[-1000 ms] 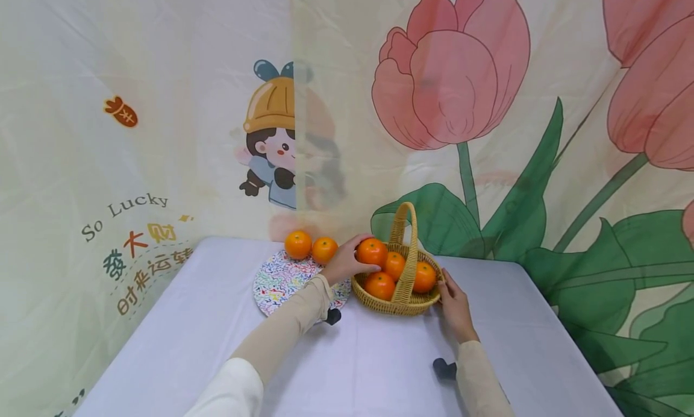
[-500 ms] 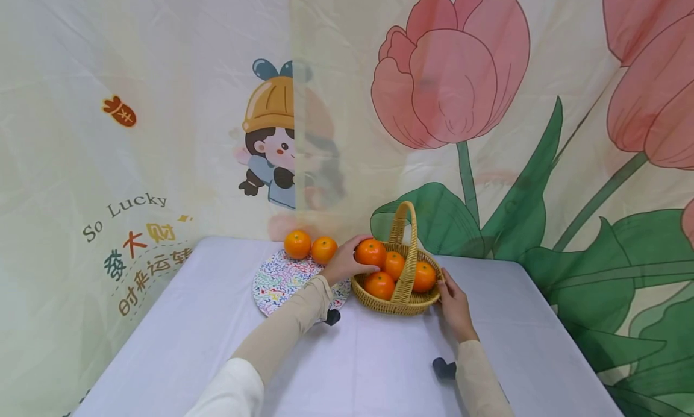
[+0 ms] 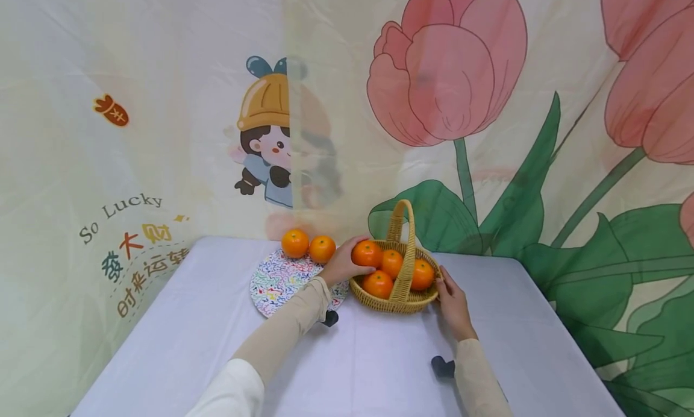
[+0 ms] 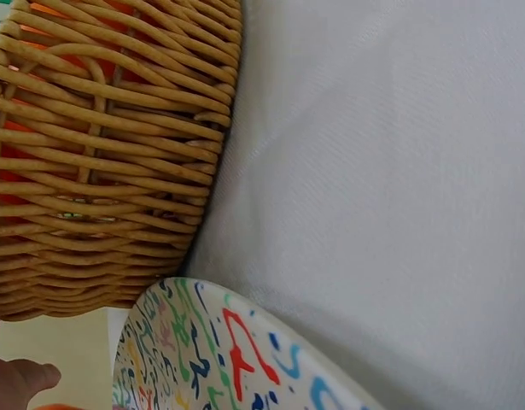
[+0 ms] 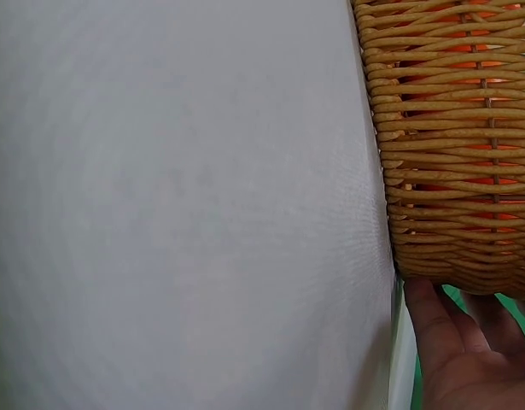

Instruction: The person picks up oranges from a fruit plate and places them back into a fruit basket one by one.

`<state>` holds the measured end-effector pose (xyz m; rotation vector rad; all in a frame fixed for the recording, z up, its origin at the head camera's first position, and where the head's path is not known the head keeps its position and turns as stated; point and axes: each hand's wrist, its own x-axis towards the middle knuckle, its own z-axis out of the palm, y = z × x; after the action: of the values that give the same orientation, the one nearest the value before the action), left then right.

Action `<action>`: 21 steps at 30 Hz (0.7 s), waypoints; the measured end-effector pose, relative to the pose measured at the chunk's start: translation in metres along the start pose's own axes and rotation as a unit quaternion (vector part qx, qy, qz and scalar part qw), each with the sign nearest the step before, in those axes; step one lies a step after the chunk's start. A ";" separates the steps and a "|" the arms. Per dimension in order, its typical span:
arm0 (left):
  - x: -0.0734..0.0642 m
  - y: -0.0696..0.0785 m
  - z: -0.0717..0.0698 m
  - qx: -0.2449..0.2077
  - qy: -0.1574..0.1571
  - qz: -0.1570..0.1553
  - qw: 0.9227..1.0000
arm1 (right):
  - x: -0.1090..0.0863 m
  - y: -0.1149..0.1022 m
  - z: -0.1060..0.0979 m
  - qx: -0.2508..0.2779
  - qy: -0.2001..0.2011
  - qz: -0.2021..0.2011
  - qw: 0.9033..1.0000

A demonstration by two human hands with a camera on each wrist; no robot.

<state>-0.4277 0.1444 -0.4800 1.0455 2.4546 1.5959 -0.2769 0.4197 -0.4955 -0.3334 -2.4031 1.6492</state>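
In the head view my left hand (image 3: 339, 265) grips an orange (image 3: 367, 253) at the left rim of a wicker basket (image 3: 394, 307). Inside the basket lie three more oranges: one in the middle (image 3: 392, 263), one at the front (image 3: 378, 284) and one right of the tall handle (image 3: 422, 275). My right hand (image 3: 455, 305) holds the basket's right end, thumb up at the rim. The right wrist view shows its fingers (image 5: 430, 320) against the woven wall. Only the left fingertips (image 4: 27, 376) show in the left wrist view, beside the basket.
A round plate (image 3: 268, 287) with a multicoloured squiggle pattern touches or nearly touches the basket's left side. Two oranges, a left one (image 3: 295, 243) and a right one (image 3: 322, 249), sit at its back edge. A white cloth (image 3: 379, 369) covers the table; a printed curtain (image 3: 347, 103) hangs behind.
Both hands keep their hold on the orange and the basket, with hardly any movement. The whole head view has shifted slightly.
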 end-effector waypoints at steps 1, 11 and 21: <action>0.000 -0.001 0.000 0.004 0.000 -0.002 1.000 | 0.000 0.000 0.000 0.000 0.000 0.001 1.000; -0.003 -0.004 -0.002 0.010 0.019 -0.002 1.000 | -0.001 -0.005 0.000 -0.001 0.000 0.005 1.000; -0.007 0.002 -0.006 0.009 0.019 0.001 1.000 | -0.001 -0.004 0.000 0.003 -0.001 0.002 1.000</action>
<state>-0.4232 0.1358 -0.4779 1.0307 2.4978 1.6107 -0.2764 0.4184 -0.4920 -0.3370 -2.3995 1.6587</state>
